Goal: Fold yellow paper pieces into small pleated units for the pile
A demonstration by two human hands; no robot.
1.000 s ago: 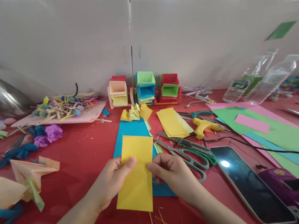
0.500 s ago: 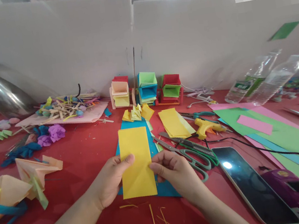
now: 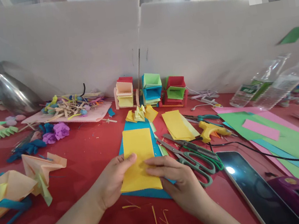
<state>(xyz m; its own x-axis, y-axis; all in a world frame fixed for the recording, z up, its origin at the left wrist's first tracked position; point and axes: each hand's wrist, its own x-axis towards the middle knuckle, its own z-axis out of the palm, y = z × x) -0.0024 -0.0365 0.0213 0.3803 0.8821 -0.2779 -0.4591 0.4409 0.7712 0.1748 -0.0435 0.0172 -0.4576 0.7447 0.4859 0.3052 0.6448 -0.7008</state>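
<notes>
A rectangular piece of yellow paper [image 3: 138,148] is held between my two hands, over a sheet of blue paper [image 3: 149,195] on the red table. My left hand [image 3: 115,179] grips its left edge, thumb on top and the other fingers hidden beneath. From the right, my right hand [image 3: 175,180] pinches the lower right part, with fingers on the upper face and the thumb below the edge. Small folded yellow paper pieces [image 3: 140,114] lie just behind the held paper. Thin yellow paper strips [image 3: 155,222] are scattered in front.
Green-handled scissors [image 3: 196,163], a utility knife [image 3: 192,147], a yellow glue gun [image 3: 212,131] and a phone [image 3: 257,189] lie on the right. Folded paper boxes [image 3: 151,86] stand by the white partition [image 3: 70,52]. At the far left is a metal jug [image 3: 12,89].
My right hand has shifted from the paper's right edge to its lower right part, with fingers now across the top face. The paper's lower end has tilted up. The view has shifted slightly.
</notes>
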